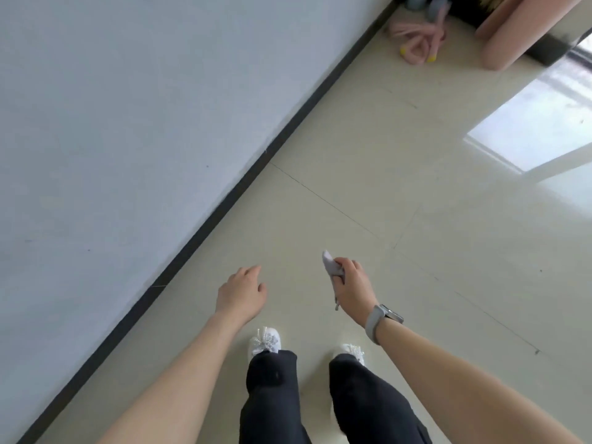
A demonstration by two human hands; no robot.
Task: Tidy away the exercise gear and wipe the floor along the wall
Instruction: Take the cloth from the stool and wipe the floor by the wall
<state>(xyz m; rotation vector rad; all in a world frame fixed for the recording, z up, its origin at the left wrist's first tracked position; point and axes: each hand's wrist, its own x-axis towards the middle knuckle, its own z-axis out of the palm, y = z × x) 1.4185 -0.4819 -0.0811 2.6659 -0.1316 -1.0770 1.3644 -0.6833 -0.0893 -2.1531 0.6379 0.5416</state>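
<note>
Both forearms reach forward and down from the bottom edge, over black trousers (pixel 272 395) and white shoes (pixel 265 339) with beaded trim. No writing can be read anywhere. At far left the wall (pixel 112 123) meets the floor (pixel 368 187) along a dark skirting (pixel 224 200) running diagonally up to the right. The left hand (pixel 242 294) hangs palm down above the tiles, fingers loosely curled, holding nothing. The right hand (pixel 352 285), a grey-strapped watch (pixel 382 317) on its wrist, pinches a small grey cloth (pixel 331 264) between thumb and fingers, held off the floor. Far ahead, near the skirting, pink tubing (pixel 416 38) with yellow ends lies in a heap. A pink mat roll (pixel 519 27) leans just right of it.
</note>
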